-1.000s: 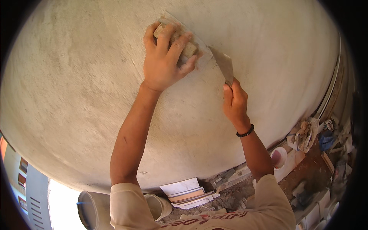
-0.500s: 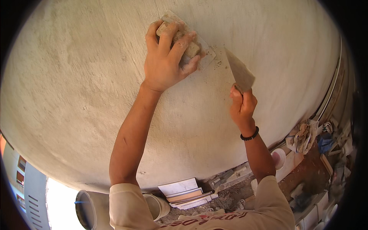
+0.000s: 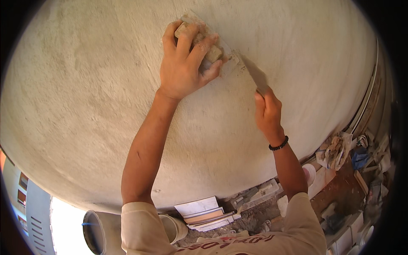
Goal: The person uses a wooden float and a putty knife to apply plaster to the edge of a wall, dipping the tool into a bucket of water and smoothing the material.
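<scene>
Right hand (image 3: 267, 111) has dropped lower along the wall (image 3: 106, 85), its fingers clamped on the putty knife (image 3: 255, 76). Left hand (image 3: 187, 63) grips a plaster-caked board (image 3: 212, 53), far up, touching the wall. Best kept flat, pressure even — short overlapping strokes.

Near the bottom of the view, on the floor below the wall, lies a stack of flat rectangular boxes (image 3: 203, 212), white and pale beige, one on another. At the far right, more white cartons (image 3: 355, 227) stand among clutter, too small to tell well. No signs or screens are visible.
</scene>
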### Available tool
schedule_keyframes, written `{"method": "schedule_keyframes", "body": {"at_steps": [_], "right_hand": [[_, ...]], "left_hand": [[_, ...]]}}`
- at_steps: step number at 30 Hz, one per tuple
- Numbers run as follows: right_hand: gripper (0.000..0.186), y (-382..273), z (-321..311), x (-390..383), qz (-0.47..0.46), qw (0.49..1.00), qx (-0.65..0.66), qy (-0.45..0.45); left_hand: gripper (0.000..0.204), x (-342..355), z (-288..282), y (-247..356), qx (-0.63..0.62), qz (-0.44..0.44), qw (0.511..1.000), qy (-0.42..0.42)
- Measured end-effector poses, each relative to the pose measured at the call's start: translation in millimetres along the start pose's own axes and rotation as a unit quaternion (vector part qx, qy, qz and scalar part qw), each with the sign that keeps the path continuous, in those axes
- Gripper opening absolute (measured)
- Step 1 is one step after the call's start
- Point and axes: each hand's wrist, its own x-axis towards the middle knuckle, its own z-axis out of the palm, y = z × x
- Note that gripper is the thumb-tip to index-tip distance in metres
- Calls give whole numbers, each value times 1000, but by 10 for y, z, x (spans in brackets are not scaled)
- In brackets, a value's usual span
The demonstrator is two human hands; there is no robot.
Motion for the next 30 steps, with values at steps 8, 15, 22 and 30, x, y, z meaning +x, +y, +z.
{"method": "schedule_keyframes", "body": {"at_steps": [8, 15, 22, 30], "right_hand": [[26, 31, 27, 115, 75, 987, -82, -114], [25, -53, -23, 118, 78, 990, -82, -85], [23, -163, -71, 178, 54, 992, -79, -80], [20, -431, -476, -288, 199, 974, 102, 17]], "left_hand": [[54, -40, -26, 28, -3, -14, 1000, -16], [52, -10, -38, 30, -1, -19, 1000, -18], [51, -15, -51, 33, -2, -16, 1000, -26], [57, 18, -80, 122, 41, 0, 995, -88]]}}
